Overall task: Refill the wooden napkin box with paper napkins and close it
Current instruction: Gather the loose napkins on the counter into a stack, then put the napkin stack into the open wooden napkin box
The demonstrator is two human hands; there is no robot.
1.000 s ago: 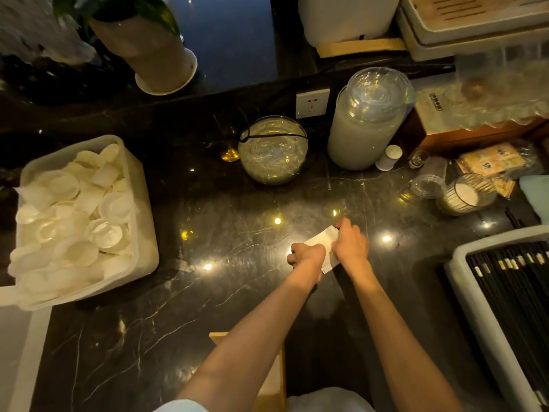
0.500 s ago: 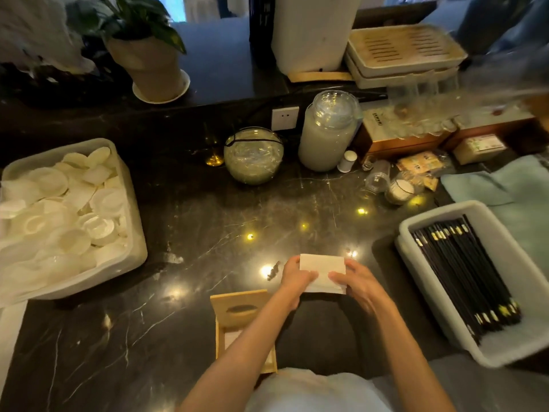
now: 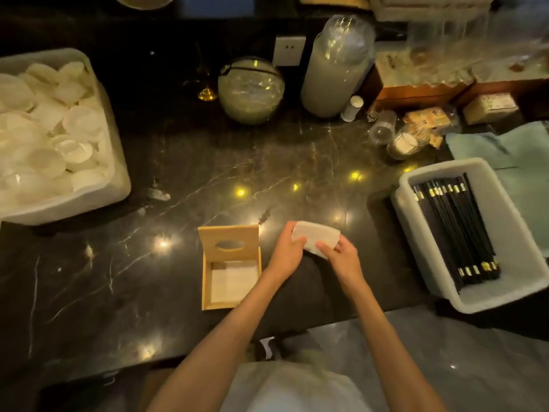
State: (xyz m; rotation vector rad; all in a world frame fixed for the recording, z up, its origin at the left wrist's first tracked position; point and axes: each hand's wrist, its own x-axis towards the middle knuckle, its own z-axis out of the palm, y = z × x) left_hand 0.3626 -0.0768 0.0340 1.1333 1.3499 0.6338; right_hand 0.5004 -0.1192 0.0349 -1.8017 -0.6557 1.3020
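The wooden napkin box [image 3: 205, 281] stands open on the black marble counter, near its front edge. Its lid [image 3: 228, 242], with an oval slot, is tipped up at the far side. White napkins [image 3: 233, 281] lie inside. Just right of the box, both hands hold a white stack of paper napkins [image 3: 316, 237], bent into an arch above the counter. My left hand [image 3: 286, 252] grips its left end. My right hand [image 3: 341, 257] grips its right end.
A white tub of small white dishes [image 3: 53, 138] sits at the left. A white bin of black chopsticks [image 3: 463, 233] is at the right, a teal cloth [image 3: 511, 156] behind it. A glass bowl [image 3: 251, 90], a tall jar [image 3: 335, 66] and small jars line the back.
The view has tilted down and the whole box now shows. Both hands have drawn the napkin stack nearer to me and bent it from flat into an arch beside the box.
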